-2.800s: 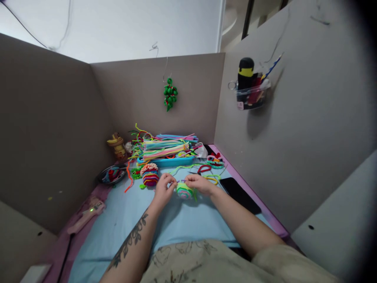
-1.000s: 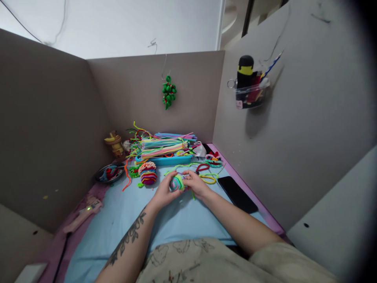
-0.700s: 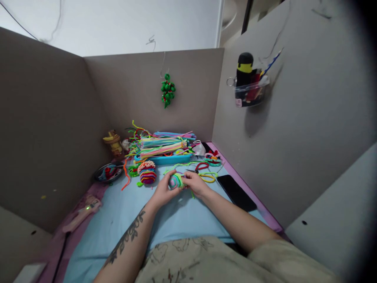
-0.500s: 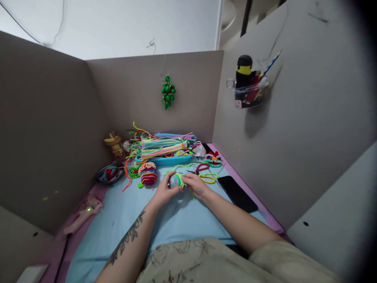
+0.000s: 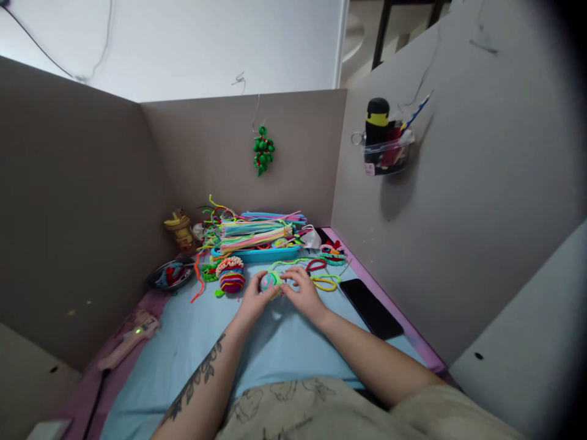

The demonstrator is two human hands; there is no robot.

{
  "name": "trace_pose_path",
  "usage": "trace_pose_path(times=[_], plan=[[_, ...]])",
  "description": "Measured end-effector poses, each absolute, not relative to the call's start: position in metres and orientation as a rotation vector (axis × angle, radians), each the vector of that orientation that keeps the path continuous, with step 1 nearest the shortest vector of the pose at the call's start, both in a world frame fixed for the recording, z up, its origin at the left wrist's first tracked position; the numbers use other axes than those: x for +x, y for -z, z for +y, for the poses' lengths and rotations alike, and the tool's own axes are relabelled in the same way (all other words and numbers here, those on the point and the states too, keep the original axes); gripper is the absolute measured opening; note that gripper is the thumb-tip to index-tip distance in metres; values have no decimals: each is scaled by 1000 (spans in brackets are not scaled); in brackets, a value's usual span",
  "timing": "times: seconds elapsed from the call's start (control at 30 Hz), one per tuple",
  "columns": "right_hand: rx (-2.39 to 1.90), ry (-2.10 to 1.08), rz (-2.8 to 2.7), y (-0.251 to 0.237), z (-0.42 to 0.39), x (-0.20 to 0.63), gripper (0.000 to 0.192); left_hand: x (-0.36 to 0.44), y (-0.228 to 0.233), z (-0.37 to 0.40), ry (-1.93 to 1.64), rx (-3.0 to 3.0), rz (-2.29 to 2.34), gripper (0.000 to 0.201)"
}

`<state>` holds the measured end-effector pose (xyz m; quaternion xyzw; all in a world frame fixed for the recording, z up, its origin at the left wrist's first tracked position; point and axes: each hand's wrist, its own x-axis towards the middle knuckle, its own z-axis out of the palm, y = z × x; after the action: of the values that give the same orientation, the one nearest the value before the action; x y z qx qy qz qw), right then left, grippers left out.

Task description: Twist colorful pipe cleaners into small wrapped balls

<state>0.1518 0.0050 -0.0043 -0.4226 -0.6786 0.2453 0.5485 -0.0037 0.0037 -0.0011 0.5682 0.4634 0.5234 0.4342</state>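
A small rounded piece of coiled pipe cleaners in green, teal and pink sits between my two hands above the blue cloth. My left hand is closed around its left side, thumb at the near edge. From the right, the bent fingers of my right hand press on its edge and partly cover it. Just beyond my right hand lie scissors with one red and one yellow loop; their blades are hidden. Left of my left hand stands a striped pipe-cleaner piece with a peach top.
Bundles of pipe cleaners fill a blue tray at the back. A black bowl and a pink glue gun are on the left. On the right lies a phone. A clear holder hangs on the right panel.
My right hand has lifted and spread a little over the coiled piece, its fingers now more arched. The piece has turned and shifted slightly left. The camera view has tilted slightly up.
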Motion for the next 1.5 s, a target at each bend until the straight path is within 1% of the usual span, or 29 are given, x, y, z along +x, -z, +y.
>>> trace_pose_path(times=[0.13,0.27,0.37,0.5,0.7,0.8,0.9,0.93,1.0,1.07,1.23,1.43,1.5], plan=[[-1014,-500,-1701,4,5,154,15,-4,1,3,-1330,1468,1182,56],[-1051,-546,-1773,6,8,156,9,-6,5,5,-1323,1482,1192,57],[-1048,-678,-1797,7,10,156,6,-8,9,7,-1282,1521,1186,57],[-1027,-909,-1750,10,14,157,13,-9,14,9,-1211,1564,1156,57],[-938,-1006,-1719,12,16,159,19,-7,7,4,-1199,1444,1074,56],[-931,-1006,-1721,12,15,158,19,-7,0,-1,-1142,1336,997,59],[-904,-960,-1794,12,12,158,14,-8,-4,-4,-1092,1214,979,61],[-890,-944,-1827,13,12,157,16,-8,-4,-4,-1084,1185,986,61],[-877,-921,-1866,14,10,156,27,-9,-4,-3,-1085,1162,1003,61],[-878,-923,-1861,16,9,154,30,-8,-2,-2,-1102,1177,1010,59],[-872,-933,-1854,17,8,151,30,-7,1,0,-1173,1247,1006,54],[-862,-908,-1800,13,5,151,19,-9,0,1,-1160,1235,1016,59],[-853,-919,-1761,12,6,152,22,-8,1,1,-1152,1255,1017,57]])
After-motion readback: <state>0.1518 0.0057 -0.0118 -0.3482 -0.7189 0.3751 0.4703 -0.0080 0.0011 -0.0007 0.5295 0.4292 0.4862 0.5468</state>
